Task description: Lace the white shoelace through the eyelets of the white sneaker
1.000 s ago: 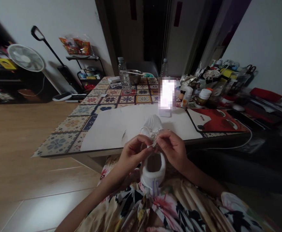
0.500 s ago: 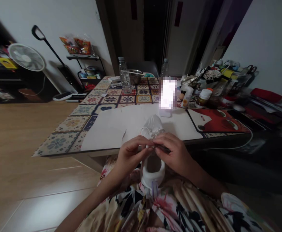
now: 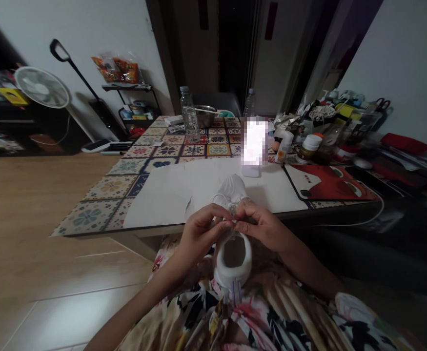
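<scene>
A white sneaker (image 3: 231,186) points away from me, its toe over the table edge and its heel with a purple strip near my lap. Above its tongue, my left hand (image 3: 206,228) pinches thumb and fingertips together on the white shoelace (image 3: 228,199). My right hand (image 3: 259,225) is also closed in a pinch on the lace, its fingertips meeting those of the left. The fingers mostly cover the bit of lace being held. Behind the hands, the foot opening of the shoe is visible and dark inside.
A white sheet (image 3: 165,195) covers the near part of the patterned table (image 3: 99,207). Past the shoe stands a blurred bright phone-like screen (image 3: 254,144). A clear bottle (image 3: 190,119) is at the back, a red mat (image 3: 330,183) at right, with jars (image 3: 309,147) behind it.
My right hand's fingers have curled more and drawn slightly back from the left, so more lace shows between them. The shoe has barely shifted.
</scene>
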`<action>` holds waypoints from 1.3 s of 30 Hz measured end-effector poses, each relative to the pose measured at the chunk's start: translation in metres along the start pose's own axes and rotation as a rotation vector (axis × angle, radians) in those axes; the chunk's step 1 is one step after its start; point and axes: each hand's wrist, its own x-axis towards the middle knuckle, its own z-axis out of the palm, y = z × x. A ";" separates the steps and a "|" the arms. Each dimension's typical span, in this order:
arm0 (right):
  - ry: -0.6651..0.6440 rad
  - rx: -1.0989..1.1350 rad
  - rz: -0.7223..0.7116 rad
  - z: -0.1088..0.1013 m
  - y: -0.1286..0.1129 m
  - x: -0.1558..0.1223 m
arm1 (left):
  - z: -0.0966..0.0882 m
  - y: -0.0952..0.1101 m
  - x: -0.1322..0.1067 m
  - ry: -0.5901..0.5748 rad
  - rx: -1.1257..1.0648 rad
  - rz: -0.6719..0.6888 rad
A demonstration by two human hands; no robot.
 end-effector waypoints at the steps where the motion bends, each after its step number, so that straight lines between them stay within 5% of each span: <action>1: -0.011 0.024 0.023 0.000 0.000 0.000 | 0.000 0.000 0.000 -0.006 0.001 0.005; 7: -0.099 0.119 0.057 -0.002 -0.001 -0.001 | -0.003 0.000 -0.002 -0.062 0.024 0.066; 12: -0.166 -0.073 -0.079 -0.004 -0.007 -0.004 | -0.001 -0.001 0.000 -0.028 -0.064 -0.042; 19: 0.225 -0.426 -0.376 0.012 -0.007 -0.006 | 0.001 -0.002 0.004 0.007 -0.215 -0.261; 24: 0.306 -0.696 -0.611 0.012 -0.009 -0.008 | -0.002 -0.004 0.007 -0.018 -0.267 -0.325; 39: 0.063 -0.488 -0.710 0.010 -0.017 -0.007 | -0.005 -0.017 0.018 0.015 0.064 -0.184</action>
